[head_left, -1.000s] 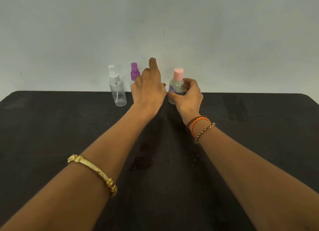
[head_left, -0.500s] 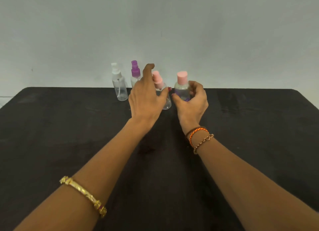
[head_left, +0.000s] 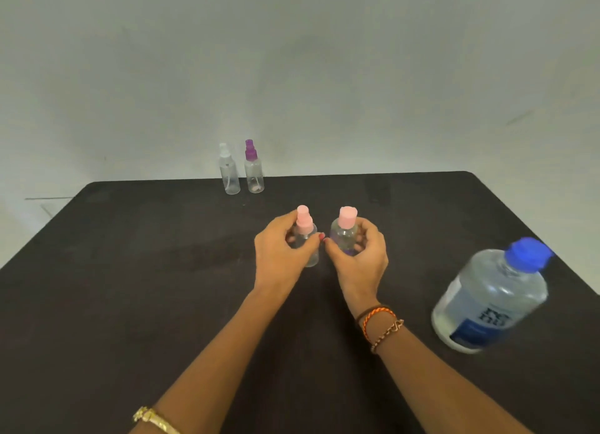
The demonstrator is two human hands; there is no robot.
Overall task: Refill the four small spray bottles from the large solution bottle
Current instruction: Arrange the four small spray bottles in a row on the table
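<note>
- Two pink-capped bottles have just come forward from the back row: a second ago they stood near the far edge beside the others, and now both sit toward the middle of the black table (head_left: 130, 271), one in each hand.
- The left hand (head_left: 281, 255) is curled round the slim pink-topped spray bottle (head_left: 306, 239), fingers closed on its clear body, thumb tip just beside the other hand.
- The right hand (head_left: 358, 258) wraps the rounder pink-capped bottle (head_left: 345, 235), fingers closed round its sides; a purple patch shows low on it, though I cannot tell whether that is label or liquid.
- Both bottles stand upright and near each other, not quite touching; whether their bases rest on the table I cannot tell.
- Both caps are on, so nothing is filled yet; I judge this as bringing the first pair into working range.
- The clear-topped spray bottle (head_left: 229, 174) and the purple-topped spray bottle (head_left: 254, 170) wait at the far edge, just beside each other.
- The large solution bottle (head_left: 493, 300) with its blue cap (head_left: 527, 253) stands to the right, well apart from the hands, closed and untouched.
- Next, I expect, a pink top must come off.
</note>
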